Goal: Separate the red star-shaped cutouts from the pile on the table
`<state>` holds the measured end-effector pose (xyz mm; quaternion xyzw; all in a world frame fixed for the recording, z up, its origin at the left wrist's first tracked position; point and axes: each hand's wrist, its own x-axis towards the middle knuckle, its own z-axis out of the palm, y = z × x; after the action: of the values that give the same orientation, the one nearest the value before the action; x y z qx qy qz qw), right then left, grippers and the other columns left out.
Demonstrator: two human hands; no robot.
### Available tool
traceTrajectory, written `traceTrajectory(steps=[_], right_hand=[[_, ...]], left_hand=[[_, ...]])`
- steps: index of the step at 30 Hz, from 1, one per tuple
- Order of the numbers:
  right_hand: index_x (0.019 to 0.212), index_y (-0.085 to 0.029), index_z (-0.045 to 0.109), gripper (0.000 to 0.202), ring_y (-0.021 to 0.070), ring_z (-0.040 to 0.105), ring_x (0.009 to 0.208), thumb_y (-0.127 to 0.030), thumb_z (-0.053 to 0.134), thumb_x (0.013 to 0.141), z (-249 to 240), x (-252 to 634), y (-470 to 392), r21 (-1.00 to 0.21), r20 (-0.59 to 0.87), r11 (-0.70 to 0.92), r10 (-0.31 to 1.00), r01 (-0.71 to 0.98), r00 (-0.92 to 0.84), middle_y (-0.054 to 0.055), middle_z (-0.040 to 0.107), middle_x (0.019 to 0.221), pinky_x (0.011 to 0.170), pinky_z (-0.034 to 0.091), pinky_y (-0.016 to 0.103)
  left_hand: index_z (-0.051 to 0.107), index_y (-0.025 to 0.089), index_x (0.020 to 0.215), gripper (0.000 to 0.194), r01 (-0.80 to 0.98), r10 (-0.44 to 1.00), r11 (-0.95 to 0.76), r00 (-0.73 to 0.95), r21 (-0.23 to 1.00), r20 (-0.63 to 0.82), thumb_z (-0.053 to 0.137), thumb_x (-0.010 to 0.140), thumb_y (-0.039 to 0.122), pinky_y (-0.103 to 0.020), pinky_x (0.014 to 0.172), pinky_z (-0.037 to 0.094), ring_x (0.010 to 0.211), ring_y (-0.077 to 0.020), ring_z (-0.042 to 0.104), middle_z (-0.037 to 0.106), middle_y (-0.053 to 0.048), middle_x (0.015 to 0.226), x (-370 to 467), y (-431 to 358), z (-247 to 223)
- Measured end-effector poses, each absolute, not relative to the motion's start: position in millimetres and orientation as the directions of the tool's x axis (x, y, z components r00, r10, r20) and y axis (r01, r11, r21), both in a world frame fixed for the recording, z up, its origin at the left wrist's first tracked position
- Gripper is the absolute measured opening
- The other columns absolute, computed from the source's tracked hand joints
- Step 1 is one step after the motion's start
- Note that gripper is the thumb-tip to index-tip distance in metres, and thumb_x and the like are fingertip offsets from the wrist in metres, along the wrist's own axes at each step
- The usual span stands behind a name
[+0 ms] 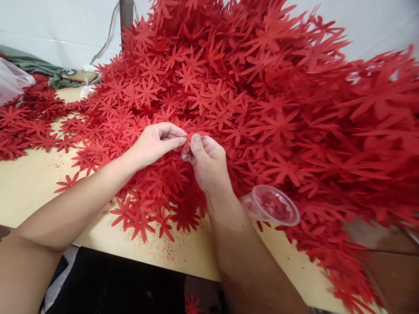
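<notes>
My left hand (159, 141) and my right hand (211, 163) meet in front of a big heap of red flower-shaped cutouts (186, 78) with narrow petals. Between their fingertips is a small red piece (188, 142), pinched from both sides. It is mostly covered by the fingers, so its full shape cannot be made out. Thumb and forefinger are pressed together on each hand. Something dark and blurred shows under the right fingertips; I cannot tell what it is. Beside the right forearm, a clear plastic cup (276, 205) lies tilted, with red bits inside.
More red cutouts lie at the left beside a whitish plastic bag (15, 80). Behind them are a dark green cloth (29, 63) and a phone-like object (78, 75). Red crumbs dot the pale tabletop (190, 257) near its front edge. A brown box (389, 270) stands at the right.
</notes>
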<state>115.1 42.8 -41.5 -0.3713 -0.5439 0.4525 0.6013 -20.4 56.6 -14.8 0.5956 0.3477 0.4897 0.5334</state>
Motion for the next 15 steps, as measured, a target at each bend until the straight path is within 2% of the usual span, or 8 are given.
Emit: traceTrajectory(steps=[4,10,15], right_hand=[[0.077,-0.021,0.052,0.044,0.0066,0.05,0.055,-0.064,0.05,0.078,-42.0,115.7,43.6,-0.937,0.304,0.287,0.951,-0.201,-0.059,-0.004,0.051,0.064,0.051,0.043,0.022],[0.074,-0.019,0.053,0.044,0.0042,0.047,0.051,-0.053,0.076,0.058,-40.2,115.6,42.8,-0.954,0.247,0.239,0.969,-0.183,-0.021,-0.005,0.056,0.063,0.05,0.041,0.019],[0.069,-0.019,0.052,0.041,0.0041,0.043,0.048,-0.052,0.076,0.059,-38.5,109.8,39.5,-0.954,0.273,0.276,0.961,-0.12,0.046,-0.007,0.051,0.054,0.049,0.041,0.02]], left_hand=[[0.06,0.01,0.071,0.02,-0.155,0.958,-0.132,0.234,0.979,0.167,0.075,0.067,0.023,-0.021,0.064,0.047,0.056,-0.0045,0.056,0.063,0.003,0.062,-22.3,58.0,-11.8],[0.061,0.01,0.068,0.008,-0.055,0.958,-0.166,0.226,0.985,0.174,0.063,0.074,0.014,-0.018,0.059,0.043,0.054,-0.0035,0.053,0.061,0.003,0.059,-19.8,55.4,-8.8],[0.058,0.011,0.066,0.007,0.038,0.953,-0.214,0.226,0.976,0.2,0.062,0.071,0.008,-0.018,0.054,0.037,0.051,-0.0031,0.046,0.054,0.005,0.056,-18.7,57.9,-10.4]])
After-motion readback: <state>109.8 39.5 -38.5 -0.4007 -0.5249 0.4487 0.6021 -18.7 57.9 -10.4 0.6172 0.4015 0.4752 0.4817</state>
